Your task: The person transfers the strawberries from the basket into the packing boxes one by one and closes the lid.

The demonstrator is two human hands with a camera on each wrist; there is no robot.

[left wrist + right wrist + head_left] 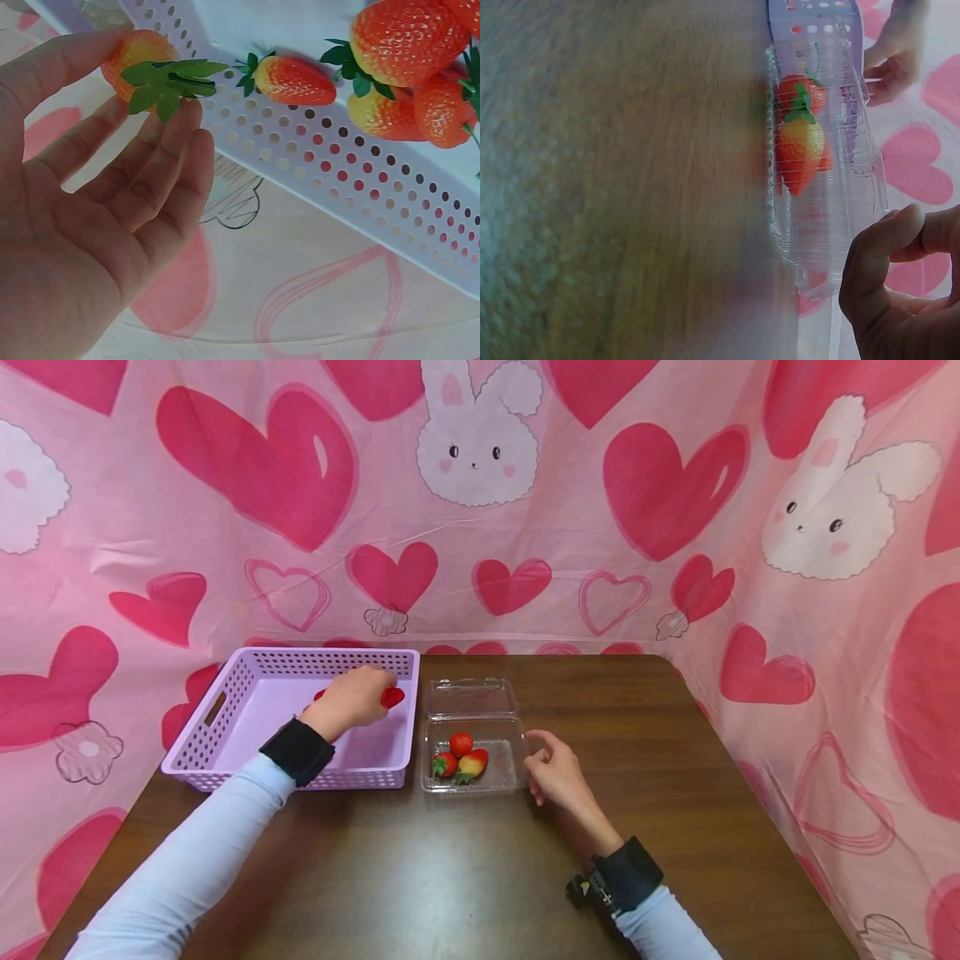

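Observation:
My left hand (pixel 378 692) reaches over the lilac perforated basket (pixel 225 710) and pinches a red strawberry (pixel 392 697) between thumb and fingertips. In the left wrist view the hand (pixel 150 94) holds that strawberry (pixel 135 52) by its leafy end, just beside the basket wall (pixel 337 165), and several more strawberries (pixel 296 79) lie in the basket. My right hand (pixel 542 762) rests loosely curled on the table and holds nothing. It sits just right of an open clear plastic box (pixel 513 764) with three strawberries (pixel 459 743) inside.
The dark wooden table (pixel 450 877) is walled by a pink heart-and-rabbit cloth (pixel 480 527) behind and on both sides. The clear box's lid (pixel 471 695) lies folded back beside the basket. In the right wrist view the box (pixel 832 210) stands just above my curled right hand (pixel 900 255).

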